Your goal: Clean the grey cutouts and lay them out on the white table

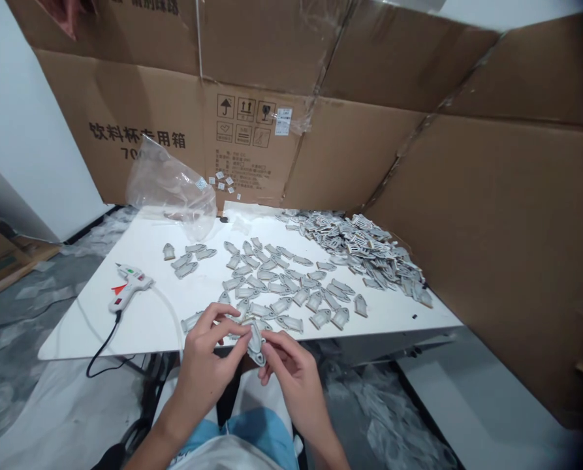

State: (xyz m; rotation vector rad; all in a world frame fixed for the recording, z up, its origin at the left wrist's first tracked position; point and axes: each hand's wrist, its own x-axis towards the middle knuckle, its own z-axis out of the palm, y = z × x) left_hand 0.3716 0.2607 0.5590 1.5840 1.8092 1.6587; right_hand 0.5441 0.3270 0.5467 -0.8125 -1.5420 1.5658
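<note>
Between my two hands, just over the table's front edge, is a small flat grey fish-shaped piece (256, 344). My left hand (217, 343) pinches its left side between thumb and fingertips. On its right side, the thumb and fingers of my right hand (288, 359) close on the same piece. Many similar grey pieces (281, 305) lie spread on the white table just beyond my hands. A smaller group of them (186, 269) lies farther left. My fingers cover part of the held piece.
A dense heap of grey pieces (364, 245) sits at the table's back right. On the left lies a white glue gun (132, 287) with a black cord. A clear plastic bag (173, 189) stands at the back left. Tall cardboard (252, 143) walls the table's back and right.
</note>
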